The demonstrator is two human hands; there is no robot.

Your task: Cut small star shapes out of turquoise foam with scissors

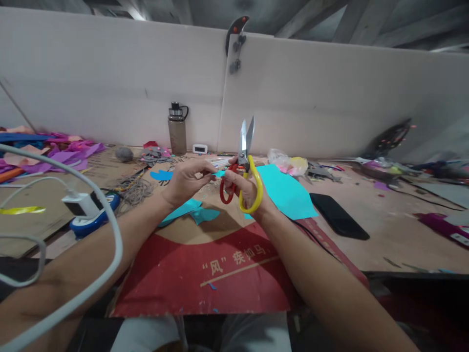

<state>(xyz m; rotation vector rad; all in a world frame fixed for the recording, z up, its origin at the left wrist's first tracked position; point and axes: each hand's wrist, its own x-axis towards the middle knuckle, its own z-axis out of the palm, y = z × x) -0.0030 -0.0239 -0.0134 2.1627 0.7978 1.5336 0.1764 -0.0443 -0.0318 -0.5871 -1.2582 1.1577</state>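
Observation:
Scissors (pixel 243 154) with one red and one yellow handle are in my right hand (pixel 242 183), blades pointing up and slightly apart. My left hand (pixel 192 178) pinches the left end of a small turquoise piece (pixel 219 173), whose right end meets the fingertips of my right hand. Whether it is paper or felt I cannot tell. Below my left hand lie cut turquoise pieces (pixel 200 214). A larger turquoise sheet (pixel 287 190) lies to the right, partly behind my right hand and wrist. A blue piece (pixel 161 175) sits just left of my left hand.
Under my arms is a red and brown cardboard sheet (pixel 176 278). A black phone (pixel 339 215) lies at right, a bottle (pixel 178 129) and small white clock (pixel 200 148) at the back. A white cable (pixel 117 239) loops across the left foreground; coloured scraps (pixel 47 151) pile at far left.

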